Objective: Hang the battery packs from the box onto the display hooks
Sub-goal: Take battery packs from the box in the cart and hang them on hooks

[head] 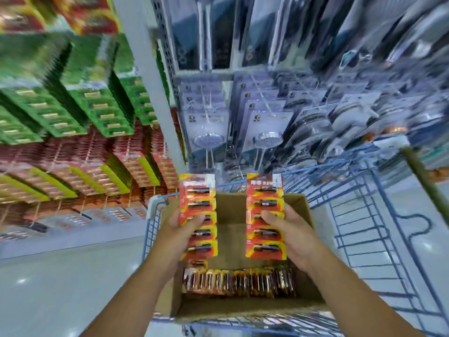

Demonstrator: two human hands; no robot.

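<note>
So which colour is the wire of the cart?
Blue, as the head view shows on the cart holding the box.

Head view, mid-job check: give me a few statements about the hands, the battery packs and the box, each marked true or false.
1. Each hand holds a strip of battery packs. True: the left hand grips the left strip, the right hand grips the right strip.
2. The cardboard box is empty. False: more packs stand in a row inside it.
3. The box sits in a blue wire trolley. True.
4. The held strips are green. False: they are red and yellow.
5. Shower heads hang on the display straight ahead. True.
</note>
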